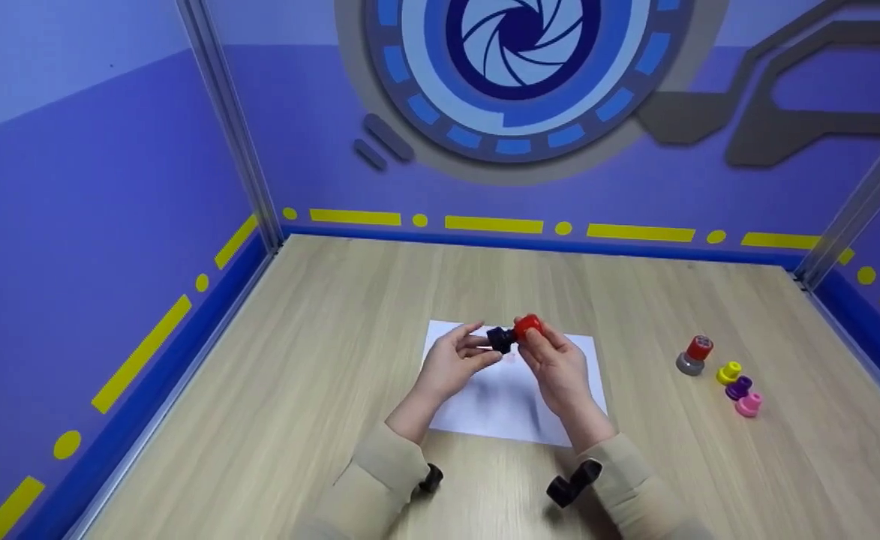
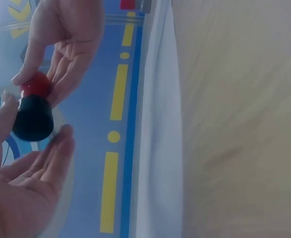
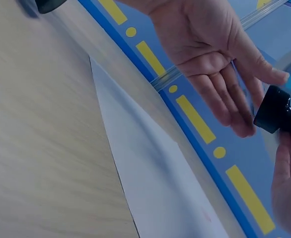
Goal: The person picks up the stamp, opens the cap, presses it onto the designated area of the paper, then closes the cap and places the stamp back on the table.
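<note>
Over the paper, my right hand (image 1: 560, 369) pinches the red part of a small stamp-like piece (image 1: 528, 327) between thumb and fingers. A narrow neck joins that red part to a wide black knob (image 3: 273, 110), which points toward my left hand (image 1: 449, 366). My left hand has its fingers extended, with the thumb and fingertips on either side of the black knob and right at its edge. In the left wrist view the knob (image 2: 34, 119) sits between the left thumb and fingers (image 2: 56, 166). Below lies a white paper sheet (image 1: 485, 409) with a faint pinkish mark.
To the right stands a red stamp (image 1: 700, 347) on a grey base, its patterned face up. Beside it are small yellow (image 1: 729, 373), purple (image 1: 739, 388) and pink (image 1: 749, 405) stamp-like pieces. Blue-purple panels (image 1: 485, 195) border the wooden table (image 1: 282, 360).
</note>
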`<state>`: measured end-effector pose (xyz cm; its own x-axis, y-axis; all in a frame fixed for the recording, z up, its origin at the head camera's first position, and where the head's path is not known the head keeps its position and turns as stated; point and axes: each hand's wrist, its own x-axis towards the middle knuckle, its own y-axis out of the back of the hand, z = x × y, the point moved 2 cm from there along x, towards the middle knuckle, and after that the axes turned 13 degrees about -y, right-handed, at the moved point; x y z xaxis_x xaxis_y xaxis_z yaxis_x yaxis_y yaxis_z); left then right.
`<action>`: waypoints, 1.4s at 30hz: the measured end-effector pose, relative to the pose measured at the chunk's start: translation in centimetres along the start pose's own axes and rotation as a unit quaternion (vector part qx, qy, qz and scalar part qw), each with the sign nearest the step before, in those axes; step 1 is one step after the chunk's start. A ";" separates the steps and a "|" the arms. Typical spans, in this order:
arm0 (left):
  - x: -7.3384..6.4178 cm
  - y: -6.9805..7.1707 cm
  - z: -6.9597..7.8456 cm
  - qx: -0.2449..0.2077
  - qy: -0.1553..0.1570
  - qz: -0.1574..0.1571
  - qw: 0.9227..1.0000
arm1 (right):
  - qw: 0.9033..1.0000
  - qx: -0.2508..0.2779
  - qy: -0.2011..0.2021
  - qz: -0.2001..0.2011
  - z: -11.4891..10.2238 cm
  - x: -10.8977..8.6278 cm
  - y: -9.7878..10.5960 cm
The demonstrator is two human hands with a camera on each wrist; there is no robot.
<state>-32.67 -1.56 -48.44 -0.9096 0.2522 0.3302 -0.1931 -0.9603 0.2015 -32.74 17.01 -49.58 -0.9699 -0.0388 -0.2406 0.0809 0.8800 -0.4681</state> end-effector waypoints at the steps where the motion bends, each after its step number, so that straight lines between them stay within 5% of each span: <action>1: 0.0 0.1 0.0 0.030 0.012 -0.017 0.999 | 1.000 0.006 0.001 0.001 -0.1 0.1 0.1; 4: -0.2 0.6 -0.3 0.165 0.034 -0.081 0.982 | 1.000 0.027 0.010 0.012 -0.6 0.3 0.6; 8: -0.7 1.0 -0.8 0.314 0.062 -0.179 0.930 | 0.999 0.022 0.026 0.039 -1.7 0.6 1.7; 11: -1.0 1.2 -1.2 0.355 0.091 -0.227 0.902 | 0.997 -0.003 0.047 0.069 -2.8 0.8 2.8; 16: -1.4 1.3 -1.5 0.384 0.103 -0.264 0.879 | 0.983 -0.070 0.080 0.147 -5.1 1.3 5.3; 19: -1.5 1.4 -1.6 0.403 0.102 -0.282 0.865 | 0.968 -0.124 0.073 0.207 -6.4 1.7 7.3; 24: -1.7 1.3 -1.7 0.409 0.110 -0.286 0.859 | 0.927 -0.248 0.040 0.280 -8.2 2.2 10.6; 30: -1.7 1.3 -1.6 0.404 0.116 -0.285 0.861 | 0.885 -0.347 0.048 0.309 -8.9 3.3 13.0; 33: -1.7 1.4 -1.5 0.400 0.119 -0.285 0.863 | 0.878 -0.367 0.044 0.304 -8.6 3.7 13.7; 42: -1.7 1.3 -1.3 0.395 0.115 -0.283 0.866 | 0.878 -0.379 0.037 0.291 -7.9 3.7 14.3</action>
<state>-31.84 -3.41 -49.96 -0.8179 0.5386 -0.2023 -0.4030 -0.2854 0.8696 -36.96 33.17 -50.45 -0.8292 0.5280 -0.1833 0.4186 0.8040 0.4224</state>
